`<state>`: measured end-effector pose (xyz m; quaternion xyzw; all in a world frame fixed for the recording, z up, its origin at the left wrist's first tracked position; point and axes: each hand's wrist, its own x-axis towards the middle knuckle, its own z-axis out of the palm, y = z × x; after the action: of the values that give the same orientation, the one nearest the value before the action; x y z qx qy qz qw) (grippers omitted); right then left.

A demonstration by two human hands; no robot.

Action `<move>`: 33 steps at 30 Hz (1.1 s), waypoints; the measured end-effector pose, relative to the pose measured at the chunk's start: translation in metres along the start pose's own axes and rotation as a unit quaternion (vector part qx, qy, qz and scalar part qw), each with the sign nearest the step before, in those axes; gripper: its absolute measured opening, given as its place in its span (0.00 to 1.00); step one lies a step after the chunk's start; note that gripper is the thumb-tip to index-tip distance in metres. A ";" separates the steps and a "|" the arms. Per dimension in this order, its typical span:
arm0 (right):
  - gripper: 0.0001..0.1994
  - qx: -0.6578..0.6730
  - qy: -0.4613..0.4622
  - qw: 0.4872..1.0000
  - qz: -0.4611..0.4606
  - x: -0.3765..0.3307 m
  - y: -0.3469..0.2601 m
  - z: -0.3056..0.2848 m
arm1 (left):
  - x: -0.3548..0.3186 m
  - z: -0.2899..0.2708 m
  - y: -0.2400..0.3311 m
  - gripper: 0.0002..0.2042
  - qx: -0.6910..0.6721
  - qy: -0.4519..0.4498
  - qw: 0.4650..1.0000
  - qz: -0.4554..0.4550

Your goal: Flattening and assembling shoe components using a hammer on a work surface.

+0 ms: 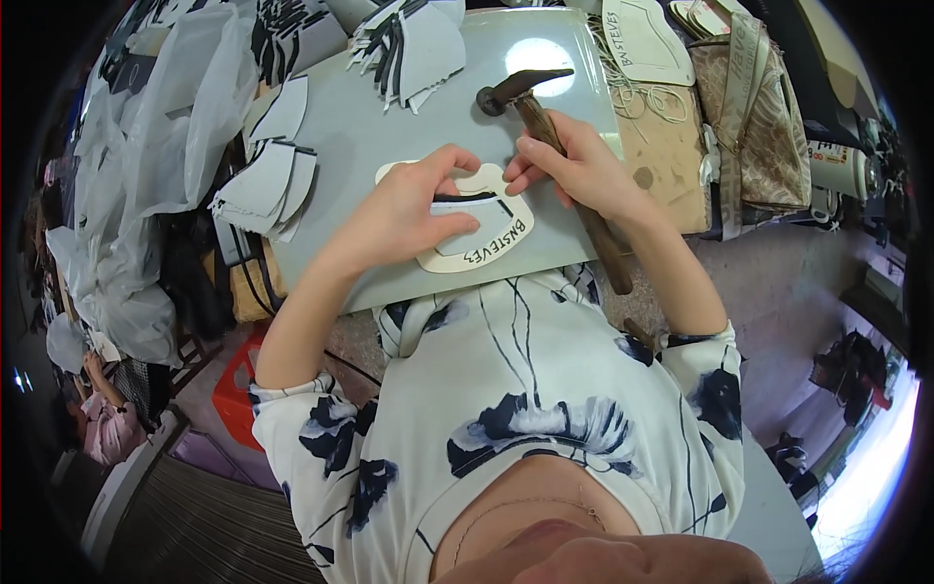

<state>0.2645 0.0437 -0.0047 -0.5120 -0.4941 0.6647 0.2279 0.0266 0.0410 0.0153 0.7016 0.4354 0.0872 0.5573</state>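
Observation:
A cream template (448, 262) with a cut-out window and dark lettering lies on the grey work board. In its window is a light piece with a black strip (465, 200) along its edge. My left hand (413, 206) rests over the template's left side, its thumb and fingers spread apart around that strip. A hammer (538, 119) with a dark metal head and wooden handle is tucked in my right hand (581, 167), head pointing away from me. The right thumb and fingertips come together by the template's upper right edge; whether they touch it is hard to tell.
The grey board (379, 282) carries stacked white pieces with black edges (272, 185) at left and another stack (418, 54) at the back. Clear plastic bags (175, 107) stand far left. To the right are cardboard (666, 156) and a patterned brown bag (769, 127).

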 end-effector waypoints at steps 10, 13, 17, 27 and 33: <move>0.08 -0.013 0.006 1.000 -0.005 0.000 -0.001 0.001 | 0.007 0.001 -0.005 0.25 0.039 -0.004 0.999 0.014; 0.11 -0.019 0.007 1.000 -0.015 0.000 0.000 0.001 | 0.008 0.000 -0.005 0.24 0.045 -0.004 0.999 0.018; 0.11 -0.022 0.011 1.000 -0.007 -0.002 0.000 0.002 | 0.008 -0.001 -0.004 0.24 0.058 -0.006 0.998 0.023; 0.11 0.014 -0.082 0.996 -0.031 -0.020 0.006 0.016 | 0.010 0.002 -0.007 0.25 0.103 0.010 0.994 0.027; 0.11 0.028 -0.075 0.997 0.021 -0.019 0.005 0.018 | 0.001 0.016 0.011 0.22 0.159 0.016 0.987 -0.026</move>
<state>0.2560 0.0190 -0.0007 -0.4647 -0.4801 0.7192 0.1908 0.0420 0.0306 0.0184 0.7679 0.4708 0.0133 0.4341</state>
